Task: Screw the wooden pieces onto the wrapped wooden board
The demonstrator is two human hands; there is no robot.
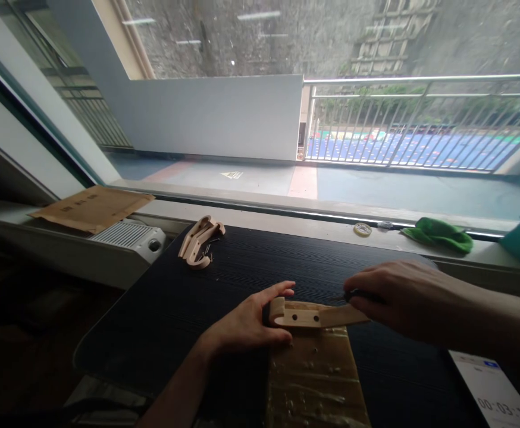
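Note:
A pale wooden hook (304, 315) with two dark holes in its side lies across the end of a tape-wrapped brown block (316, 380). My left hand (253, 318) is around its curled left end, thumb below and fingers above. My right hand (394, 297) is closed on a dark-handled screwdriver (362, 295), whose thin metal shaft points left just above the hook. The right hand covers the hook's right end and most of the handle. More wooden hooks (200, 241) sit at the table's far left corner, beside several small screws (210, 248).
The black table (162, 315) stands against a window sill. A phone (494, 386) with a running timer lies at the right. On the sill are a tape roll (362, 229) and a green cloth (438, 235). A brown envelope (94, 208) rests at the left.

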